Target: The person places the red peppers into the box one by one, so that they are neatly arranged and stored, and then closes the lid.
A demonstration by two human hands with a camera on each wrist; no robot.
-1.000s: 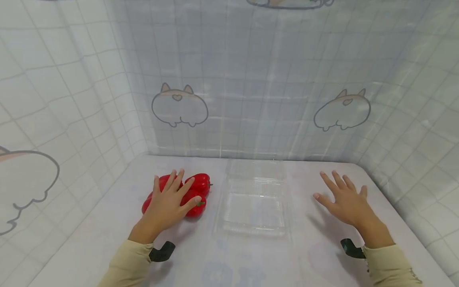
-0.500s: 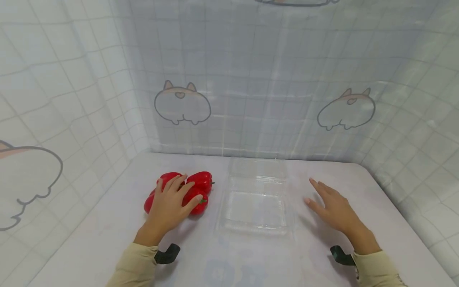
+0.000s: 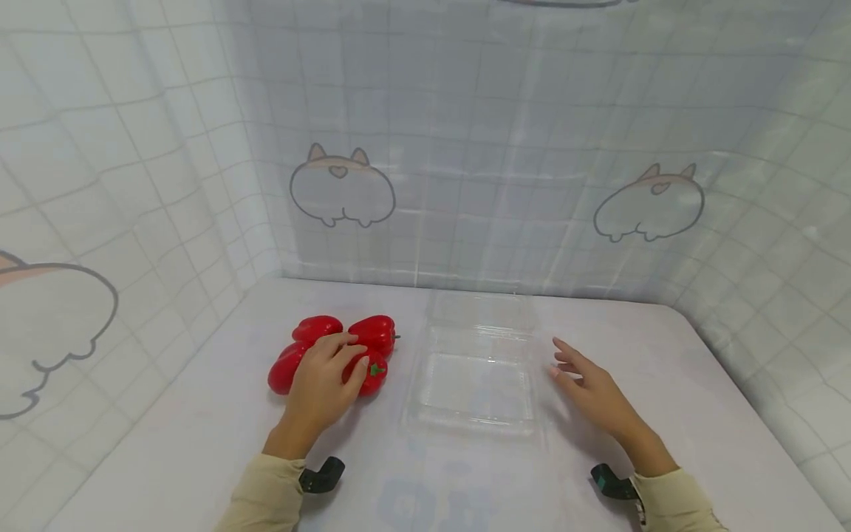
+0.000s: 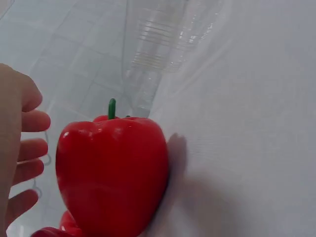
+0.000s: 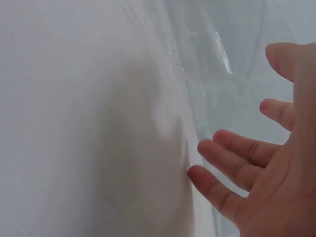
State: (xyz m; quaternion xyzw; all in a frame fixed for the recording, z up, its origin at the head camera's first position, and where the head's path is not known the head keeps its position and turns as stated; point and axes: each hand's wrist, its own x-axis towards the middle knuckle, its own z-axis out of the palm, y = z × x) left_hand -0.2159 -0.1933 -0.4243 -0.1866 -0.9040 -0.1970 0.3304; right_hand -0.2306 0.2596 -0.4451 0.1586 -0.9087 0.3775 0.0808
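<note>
Several red bell peppers lie in a cluster on the left of the table: one at the back left (image 3: 317, 327), one at the back right with a stem (image 3: 374, 329), one at the left (image 3: 284, 371). Over the front right pepper (image 3: 376, 381) hovers my left hand (image 3: 320, 388), its fingers loosely bent. In the left wrist view a gap shows between the hand (image 4: 15, 143) and the nearest pepper (image 4: 111, 173). My right hand (image 3: 595, 391) hangs above the table, right of a clear plastic hinged container (image 3: 468, 427), holding nothing; the right wrist view shows its fingers spread.
The clear container stands with its lid (image 3: 479, 310) laid back toward the rear wall. A pale cloth covers the table (image 3: 618, 332). Gridded sheets with cartoon prints (image 3: 342, 188) enclose the back and both sides.
My right hand has moved left toward the clear container, and its fingers have bent somewhat. The left hand has shifted slightly right over the peppers, its spread fingers drawing in.
</note>
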